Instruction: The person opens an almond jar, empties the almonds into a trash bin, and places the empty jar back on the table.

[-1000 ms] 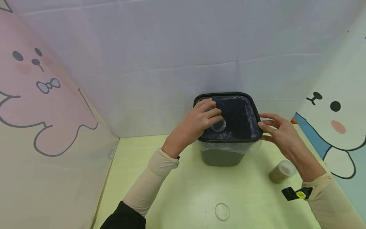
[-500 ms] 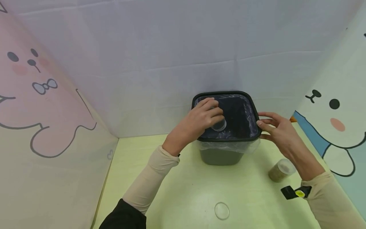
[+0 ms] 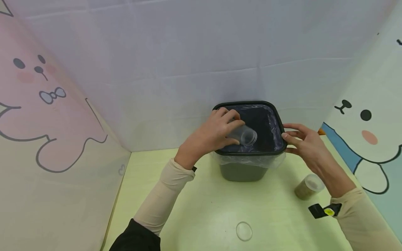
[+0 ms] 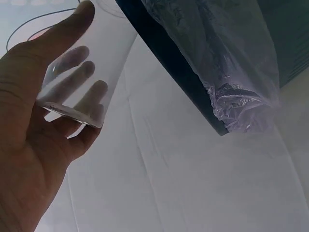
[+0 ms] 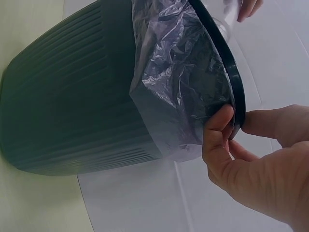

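A clear plastic jar lies tilted over the mouth of a grey trash bin, its open end pointing right. My left hand grips the jar round its body; in the left wrist view the fingers show through the clear wall, and I see nothing inside. The bin has a black rim and a thin plastic bag folded over it. At the bin's right side my right hand pinches the rim between thumb and fingers, as the right wrist view shows.
On the pale yellow table, a second jar with brownish contents and a whitish top stands near my right forearm. A thin clear ring lies near the front. A white cloth wall rises close behind the bin.
The left hand has tipped the jar from mouth-down toward a more sideways tilt, so more of it shows and its open end sits farther right. My right hand stays on the rim.
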`<state>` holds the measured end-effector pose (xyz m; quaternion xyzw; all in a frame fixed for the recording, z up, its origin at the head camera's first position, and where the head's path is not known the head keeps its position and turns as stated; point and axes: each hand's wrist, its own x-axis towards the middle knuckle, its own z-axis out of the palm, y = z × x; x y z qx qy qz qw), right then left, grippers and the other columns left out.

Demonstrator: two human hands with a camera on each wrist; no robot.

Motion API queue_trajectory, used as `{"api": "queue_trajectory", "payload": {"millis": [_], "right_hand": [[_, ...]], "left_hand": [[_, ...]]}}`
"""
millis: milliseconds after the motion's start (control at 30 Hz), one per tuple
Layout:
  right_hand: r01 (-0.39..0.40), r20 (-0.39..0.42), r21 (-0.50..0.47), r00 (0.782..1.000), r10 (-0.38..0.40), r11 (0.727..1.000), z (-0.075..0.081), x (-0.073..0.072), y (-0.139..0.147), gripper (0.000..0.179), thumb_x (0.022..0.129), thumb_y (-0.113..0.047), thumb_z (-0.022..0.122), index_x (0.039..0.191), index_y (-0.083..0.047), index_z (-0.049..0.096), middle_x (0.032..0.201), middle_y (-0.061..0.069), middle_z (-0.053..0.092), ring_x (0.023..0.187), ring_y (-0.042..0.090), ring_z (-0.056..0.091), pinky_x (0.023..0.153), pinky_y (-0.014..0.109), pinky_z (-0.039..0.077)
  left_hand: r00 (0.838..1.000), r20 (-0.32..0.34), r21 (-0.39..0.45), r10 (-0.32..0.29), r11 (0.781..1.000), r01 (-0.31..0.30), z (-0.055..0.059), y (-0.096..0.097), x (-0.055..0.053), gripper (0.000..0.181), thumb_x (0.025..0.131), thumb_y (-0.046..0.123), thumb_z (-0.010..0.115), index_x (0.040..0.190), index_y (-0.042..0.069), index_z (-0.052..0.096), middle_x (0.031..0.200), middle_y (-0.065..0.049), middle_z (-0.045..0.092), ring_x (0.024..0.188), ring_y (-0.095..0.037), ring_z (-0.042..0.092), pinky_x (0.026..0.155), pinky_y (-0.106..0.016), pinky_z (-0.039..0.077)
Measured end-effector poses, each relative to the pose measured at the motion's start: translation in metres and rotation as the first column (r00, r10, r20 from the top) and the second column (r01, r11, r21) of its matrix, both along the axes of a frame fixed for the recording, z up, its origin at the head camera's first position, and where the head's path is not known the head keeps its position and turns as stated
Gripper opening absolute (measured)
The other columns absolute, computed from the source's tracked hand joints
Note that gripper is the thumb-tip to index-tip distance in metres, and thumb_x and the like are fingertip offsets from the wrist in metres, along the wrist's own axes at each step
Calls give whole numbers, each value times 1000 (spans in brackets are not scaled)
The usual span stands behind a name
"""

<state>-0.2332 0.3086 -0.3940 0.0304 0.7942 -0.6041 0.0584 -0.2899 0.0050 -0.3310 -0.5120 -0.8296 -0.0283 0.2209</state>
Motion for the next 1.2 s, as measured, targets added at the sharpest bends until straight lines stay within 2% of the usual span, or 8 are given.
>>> {"api": "queue_trajectory", "payload": {"millis": [367, 500, 600, 733, 900, 967, 1100, 1200], "right_hand": [[-1, 6, -23, 1000, 1, 1000, 0, -1, 1, 56, 99, -32, 57, 148, -12, 38, 112, -11, 55, 88, -1, 66, 77, 21, 58], [-2, 0, -37, 1000, 2, 999, 0, -1, 1, 55, 99, -31, 58, 147, -13, 39, 111, -12, 56, 88, -1, 66, 76, 21, 58], [0, 1, -62, 1000, 0, 998, 0, -1, 1, 54, 98, -31, 60, 145, -13, 40, 111, -11, 57, 87, 0, 66, 75, 21, 58], [0, 5, -55, 1000, 0, 998, 0, 0, 2, 55, 98, -31, 60, 146, -14, 40, 111, -12, 57, 88, -1, 66, 75, 21, 58], [2, 4, -15, 1000, -2, 1000, 0, 1, 3, 55, 99, -32, 57, 147, -14, 39, 112, -13, 55, 89, -2, 65, 76, 21, 58], [3, 3, -7, 1000, -3, 1000, -1, 1, 3, 55, 99, -33, 57, 148, -14, 38, 112, -13, 54, 89, -2, 65, 76, 21, 58], [4, 2, 4, 1000, -4, 1000, -1, 0, 1, 57, 100, -34, 56, 149, -13, 37, 113, -13, 54, 90, -3, 64, 77, 21, 58], [3, 1, -4, 1000, -3, 1000, -1, 0, -1, 57, 99, -33, 56, 149, -13, 37, 113, -13, 54, 89, -3, 64, 77, 21, 58]], "left_hand": [[999, 45, 78, 10, 997, -14, 0, -1, 0, 43, 88, 52, 68, 108, 14, 70, 100, 0, 62, 80, -13, 57, 78, -27, 49], [990, 109, 113, 84, 989, -97, 1, -1, 4, 41, 88, 51, 68, 102, 14, 74, 95, 1, 60, 69, -8, 54, 66, -22, 49], [963, 195, 129, 186, 968, -213, 3, 0, 6, 41, 88, 54, 68, 102, 16, 76, 91, 2, 62, 65, -7, 55, 61, -22, 49], [876, 382, 137, 293, 920, -368, 6, 3, 6, 40, 88, 58, 65, 78, 20, 73, 70, 8, 55, 61, -7, 49, 58, -22, 44], [694, 647, 140, 315, 846, -515, 10, 3, 6, 62, 89, 63, 59, 53, 21, 31, 55, 9, 19, 51, -8, 21, 49, -25, 24], [633, 710, 134, 309, 823, -552, 13, 2, 7, 64, 89, 64, 59, 51, 21, 30, 53, 9, 18, 49, -8, 19, 47, -25, 23], [561, 756, 81, 339, 801, -593, 17, 0, 7, 66, 89, 64, 59, 47, 20, 31, 49, 9, 20, 46, -8, 20, 45, -25, 23], [524, 763, 36, 377, 786, -618, 18, -2, 6, 66, 89, 63, 59, 47, 20, 34, 47, 8, 22, 44, -9, 23, 44, -25, 25]]}}
